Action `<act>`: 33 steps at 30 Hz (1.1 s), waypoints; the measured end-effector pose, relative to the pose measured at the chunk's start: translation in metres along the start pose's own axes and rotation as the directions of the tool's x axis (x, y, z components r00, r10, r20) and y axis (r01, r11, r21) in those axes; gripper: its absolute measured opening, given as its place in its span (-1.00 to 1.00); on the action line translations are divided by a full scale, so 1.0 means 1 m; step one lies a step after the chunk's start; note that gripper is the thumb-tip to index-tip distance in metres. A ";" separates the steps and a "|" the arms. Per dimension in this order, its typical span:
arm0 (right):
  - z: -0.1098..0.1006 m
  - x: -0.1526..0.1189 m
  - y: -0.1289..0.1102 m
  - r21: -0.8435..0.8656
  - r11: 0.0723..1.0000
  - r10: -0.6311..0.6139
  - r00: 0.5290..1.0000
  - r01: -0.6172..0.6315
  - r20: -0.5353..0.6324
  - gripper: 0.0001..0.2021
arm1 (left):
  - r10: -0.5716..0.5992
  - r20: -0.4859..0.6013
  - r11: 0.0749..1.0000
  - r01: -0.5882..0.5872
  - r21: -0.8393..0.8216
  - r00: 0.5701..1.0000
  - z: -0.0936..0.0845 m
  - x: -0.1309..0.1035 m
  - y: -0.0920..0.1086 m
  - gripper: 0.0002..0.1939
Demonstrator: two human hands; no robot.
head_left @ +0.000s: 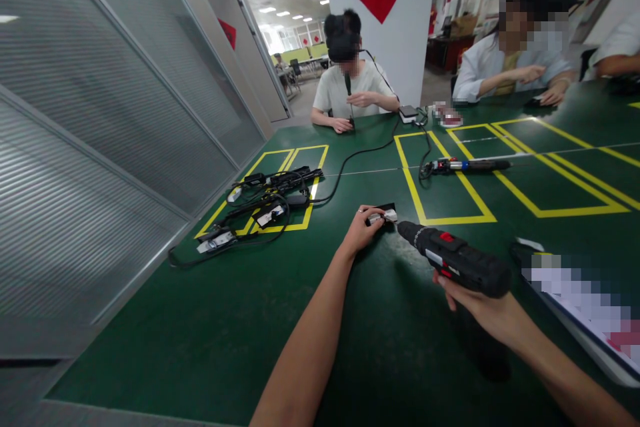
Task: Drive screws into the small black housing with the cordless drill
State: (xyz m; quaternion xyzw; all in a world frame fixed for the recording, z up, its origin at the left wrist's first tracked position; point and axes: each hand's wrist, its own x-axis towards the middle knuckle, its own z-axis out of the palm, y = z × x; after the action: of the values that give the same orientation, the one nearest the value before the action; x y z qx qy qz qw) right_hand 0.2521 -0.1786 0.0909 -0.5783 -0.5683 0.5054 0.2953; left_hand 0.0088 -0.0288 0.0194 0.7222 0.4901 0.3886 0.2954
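My right hand (483, 307) is wrapped round the grip of a black cordless drill (457, 257) with red details. The drill points left and away from me, and its tip is right beside a small black part with a whitish metal-looking piece (390, 215). My left hand (364, 230) keeps its fingers closed on that small part, pressing it against the green table (250, 333). Its exact kind cannot be made out, since my fingers cover some of it. Whether the drill's bit touches the part is too small to tell.
A heap of black cables and adapters (280, 197) lies at the left. A pen-like electric tool (470, 165) rests beyond the drill. At the right is a blurred-out flat object (575, 307). Yellow tape (455, 220) marks rectangles. Co-workers sit across the table, one holding a screwdriver (348, 85).
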 end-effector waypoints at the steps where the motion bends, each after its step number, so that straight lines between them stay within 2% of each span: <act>1: 0.000 0.000 0.001 -0.001 1.000 0.001 1.000 -0.001 0.002 -0.67 | -0.001 0.000 1.000 0.001 0.000 1.000 0.000 0.000 0.000 -0.74; 33: -0.001 0.001 0.001 -0.034 0.999 -0.005 1.000 0.005 0.007 -0.64 | 0.011 0.034 1.000 -0.011 -0.013 0.999 -0.003 0.000 0.000 -0.72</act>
State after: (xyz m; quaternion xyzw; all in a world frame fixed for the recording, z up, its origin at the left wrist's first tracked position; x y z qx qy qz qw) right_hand 0.2535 -0.1772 0.0903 -0.5802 -0.5793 0.4967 0.2847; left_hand 0.0060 -0.0289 0.0207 0.7295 0.4786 0.3811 0.3059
